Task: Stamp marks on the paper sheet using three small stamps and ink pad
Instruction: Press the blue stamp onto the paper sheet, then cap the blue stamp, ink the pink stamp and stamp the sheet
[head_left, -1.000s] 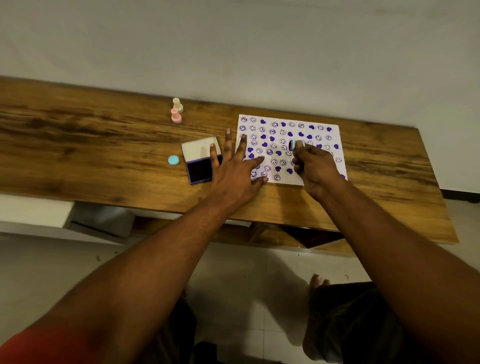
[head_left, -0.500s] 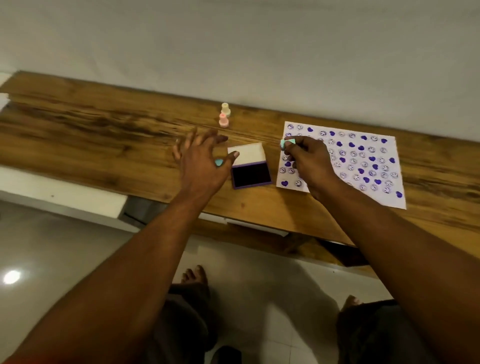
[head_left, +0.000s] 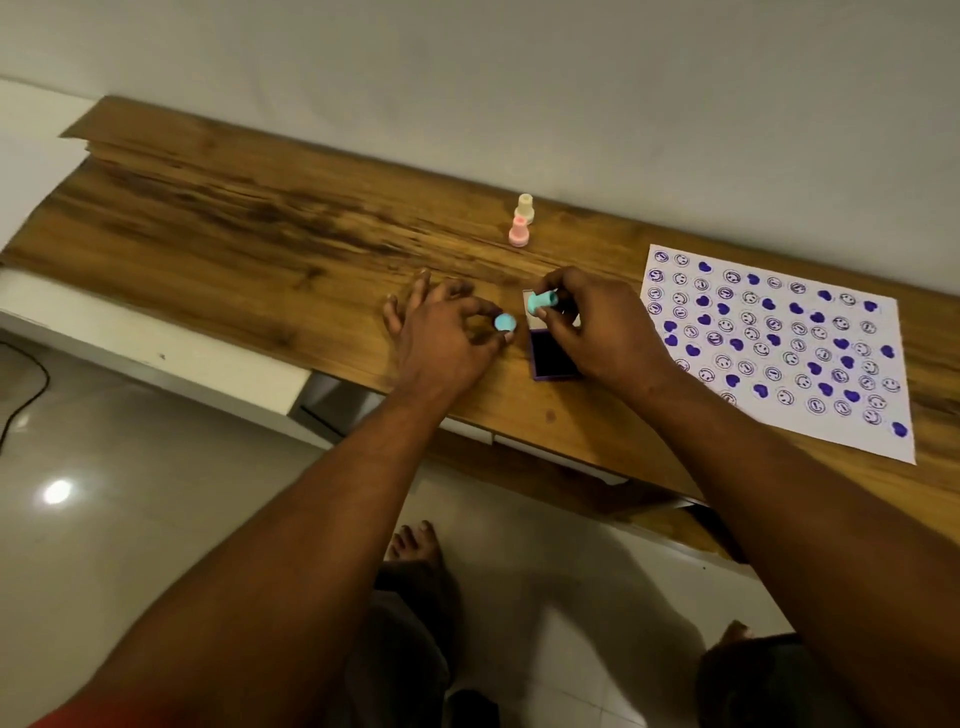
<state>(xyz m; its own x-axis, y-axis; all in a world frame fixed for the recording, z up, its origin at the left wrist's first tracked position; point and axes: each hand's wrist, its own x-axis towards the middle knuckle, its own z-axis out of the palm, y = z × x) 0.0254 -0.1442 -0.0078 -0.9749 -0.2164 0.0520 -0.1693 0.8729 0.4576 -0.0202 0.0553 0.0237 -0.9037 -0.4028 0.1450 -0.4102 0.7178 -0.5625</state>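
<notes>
My right hand grips a small teal stamp, held on its side above the open ink pad, whose dark purple pad shows below my fingers. My left hand pinches a round teal cap between thumb and fingers, just left of the ink pad. The white paper sheet, covered with purple smiley and heart marks, lies to the right on the wooden table. A cream stamp and a pink stamp stand upright behind my hands.
The table runs along a white wall. Its front edge passes under my forearms, with a white shelf ledge below on the left. My bare feet stand on the tiled floor beneath.
My right hand carried the teal stamp off the paper leftward to above the ink pad. My left hand left the paper, moved left and picked up the teal cap. The view shifted left.
</notes>
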